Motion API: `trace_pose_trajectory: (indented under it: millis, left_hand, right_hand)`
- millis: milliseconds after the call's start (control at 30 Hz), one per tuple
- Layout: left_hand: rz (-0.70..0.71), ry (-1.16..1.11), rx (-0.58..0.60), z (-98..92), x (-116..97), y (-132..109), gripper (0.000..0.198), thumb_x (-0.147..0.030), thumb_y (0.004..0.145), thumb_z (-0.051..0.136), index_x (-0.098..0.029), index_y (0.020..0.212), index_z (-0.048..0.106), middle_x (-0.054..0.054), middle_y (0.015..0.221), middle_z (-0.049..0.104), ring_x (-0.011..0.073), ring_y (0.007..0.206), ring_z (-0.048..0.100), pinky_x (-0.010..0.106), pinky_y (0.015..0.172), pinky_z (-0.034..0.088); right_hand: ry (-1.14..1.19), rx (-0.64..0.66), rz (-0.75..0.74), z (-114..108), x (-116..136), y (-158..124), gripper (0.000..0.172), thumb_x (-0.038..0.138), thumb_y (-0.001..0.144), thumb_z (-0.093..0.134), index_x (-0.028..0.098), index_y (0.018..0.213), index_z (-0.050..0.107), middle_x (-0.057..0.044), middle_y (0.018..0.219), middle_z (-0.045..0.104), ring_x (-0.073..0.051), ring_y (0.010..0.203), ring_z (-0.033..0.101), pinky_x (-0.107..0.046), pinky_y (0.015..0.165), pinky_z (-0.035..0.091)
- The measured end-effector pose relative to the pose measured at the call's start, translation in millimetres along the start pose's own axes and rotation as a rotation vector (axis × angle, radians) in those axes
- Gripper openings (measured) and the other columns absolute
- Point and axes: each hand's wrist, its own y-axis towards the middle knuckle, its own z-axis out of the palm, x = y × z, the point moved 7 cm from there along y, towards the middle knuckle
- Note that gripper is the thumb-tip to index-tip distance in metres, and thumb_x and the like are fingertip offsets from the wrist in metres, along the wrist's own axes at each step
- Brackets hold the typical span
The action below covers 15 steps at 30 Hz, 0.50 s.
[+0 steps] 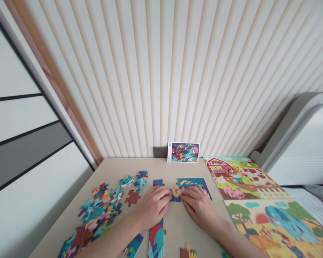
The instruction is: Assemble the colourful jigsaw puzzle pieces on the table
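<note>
Beige tabletop fills the lower middle of the frame, butted against a cream pleated wall panel with a dark wall socket at its foot. A picture card leans against the panel at top centre of the table. Farm-scene puzzle boards spread across the lower right, a white unit stands at right, and white-and-grey panelling lines the left side. Loose jigsaw pieces heap at lower left. At centre, the left hand and right hand curl low, fingertips closing from either side on a small orange jigsaw piece, just beside a dark blue joined section; whether they actually grip it, I cannot tell.
</note>
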Motion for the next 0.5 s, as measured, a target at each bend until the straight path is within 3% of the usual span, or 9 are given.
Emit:
trace_pose_trajectory:
  millis: [500]
  left_hand:
    - [0.03, 0.037, -0.039, -0.4, -1.3, -0.2, 0.029, -0.014, 0.097, 0.052, -0.02, 0.119, 0.07, 0.007, 0.113, 0.074, 0.0222, 0.114, 0.064, 0.043, 0.105, 0.05]
  right_hand:
    - [-0.022, 0.049, -0.029, -4.2, 5.9, -1.3, 0.033, 0.02, 0.099, 0.052, 0.028, 0.127, 0.068, -0.006, 0.125, 0.071, -0.026, 0.119, 0.06, -0.046, 0.107, 0.045]
